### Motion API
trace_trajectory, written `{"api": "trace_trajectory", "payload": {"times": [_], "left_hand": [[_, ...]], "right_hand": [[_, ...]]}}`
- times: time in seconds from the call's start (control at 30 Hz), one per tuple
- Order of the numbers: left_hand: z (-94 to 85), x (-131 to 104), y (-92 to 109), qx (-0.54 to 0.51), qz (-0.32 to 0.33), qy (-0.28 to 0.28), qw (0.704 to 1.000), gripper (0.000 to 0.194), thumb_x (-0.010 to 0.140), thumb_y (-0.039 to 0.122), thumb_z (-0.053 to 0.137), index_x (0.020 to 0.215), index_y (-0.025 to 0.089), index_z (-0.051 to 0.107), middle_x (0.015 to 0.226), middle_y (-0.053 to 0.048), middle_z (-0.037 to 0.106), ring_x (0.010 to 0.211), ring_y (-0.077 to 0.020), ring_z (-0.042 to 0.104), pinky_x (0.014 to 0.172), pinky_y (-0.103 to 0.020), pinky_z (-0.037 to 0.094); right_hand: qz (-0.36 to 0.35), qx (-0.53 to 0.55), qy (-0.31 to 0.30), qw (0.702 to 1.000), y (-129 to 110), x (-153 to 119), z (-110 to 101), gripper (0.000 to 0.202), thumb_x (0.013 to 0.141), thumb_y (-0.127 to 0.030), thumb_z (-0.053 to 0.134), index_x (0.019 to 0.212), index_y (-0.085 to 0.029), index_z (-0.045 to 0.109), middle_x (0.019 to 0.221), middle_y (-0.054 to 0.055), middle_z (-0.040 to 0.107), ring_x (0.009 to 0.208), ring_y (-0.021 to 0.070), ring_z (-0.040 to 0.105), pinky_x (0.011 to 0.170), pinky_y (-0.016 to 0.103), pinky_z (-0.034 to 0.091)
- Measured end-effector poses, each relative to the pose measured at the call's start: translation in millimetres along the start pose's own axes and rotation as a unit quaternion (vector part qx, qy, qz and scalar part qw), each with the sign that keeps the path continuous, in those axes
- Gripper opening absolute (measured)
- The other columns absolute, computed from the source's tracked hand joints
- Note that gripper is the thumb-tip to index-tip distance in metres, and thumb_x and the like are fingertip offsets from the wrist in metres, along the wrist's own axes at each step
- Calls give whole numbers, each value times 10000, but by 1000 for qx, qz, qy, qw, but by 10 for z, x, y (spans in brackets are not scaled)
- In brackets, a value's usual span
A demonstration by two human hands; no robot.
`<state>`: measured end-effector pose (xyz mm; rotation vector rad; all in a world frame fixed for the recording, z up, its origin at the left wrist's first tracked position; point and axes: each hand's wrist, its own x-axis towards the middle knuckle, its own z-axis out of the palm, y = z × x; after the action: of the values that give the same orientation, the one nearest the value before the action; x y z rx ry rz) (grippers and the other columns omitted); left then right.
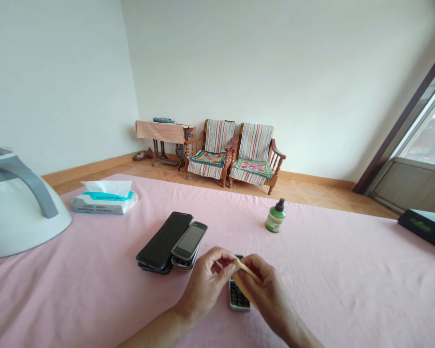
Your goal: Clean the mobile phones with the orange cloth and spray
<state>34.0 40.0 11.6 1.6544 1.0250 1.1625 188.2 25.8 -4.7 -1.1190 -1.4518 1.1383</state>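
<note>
Both of my hands are closed on a folded, pale yellow cloth (247, 271), pinched between thumbs and fingers. My left hand (210, 275) grips its upper left end, and my right hand (263, 285) has the rest of it. Just beneath them a keypad phone (238, 296) lies on the pink tablecloth (311, 270); the hands and cloth cover its upper part. Left of my hands are two stacks of phones, one topped by a large black smartphone (166, 240), the other by a smaller grey phone (189, 240).
A green spray bottle (275, 216) stands beyond my right hand. A tissue pack (103, 198) and a white kettle-like vessel with a grey handle (21, 217) are at the left. A black box (426, 229) sits at the right edge. Two wooden armchairs (253, 150) stand by the wall.
</note>
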Motion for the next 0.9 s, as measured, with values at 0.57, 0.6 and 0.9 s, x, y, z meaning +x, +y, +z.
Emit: {"api": "trace_trajectory", "payload": {"times": [0.57,0.6,0.9], "left_hand": [[12,56,-182,-279,-134,-21,951,362,737,467,689,863,146,580,715,-5,562,621,-116,518,538,-207,384],[8,56,-177,-287,-141,-22,947,387,737,473,690,920,151,577,734,-5,566,615,-111,517,534,-204,381],[2,57,-162,-245,-139,-33,959,356,729,465,691,747,145,535,629,23,512,550,-89,462,510,-198,358]], "right_hand": [[44,104,-31,993,-158,19,-111,328,797,-476,595,819,-151,632,656,13,589,627,137,522,596,248,410],[46,105,-37,993,-166,15,-111,331,802,-476,592,820,-148,631,633,8,581,604,129,513,589,245,403],[50,126,-46,990,-41,1,-113,299,811,-423,617,910,-145,664,675,-6,549,605,102,448,579,228,341]]}}
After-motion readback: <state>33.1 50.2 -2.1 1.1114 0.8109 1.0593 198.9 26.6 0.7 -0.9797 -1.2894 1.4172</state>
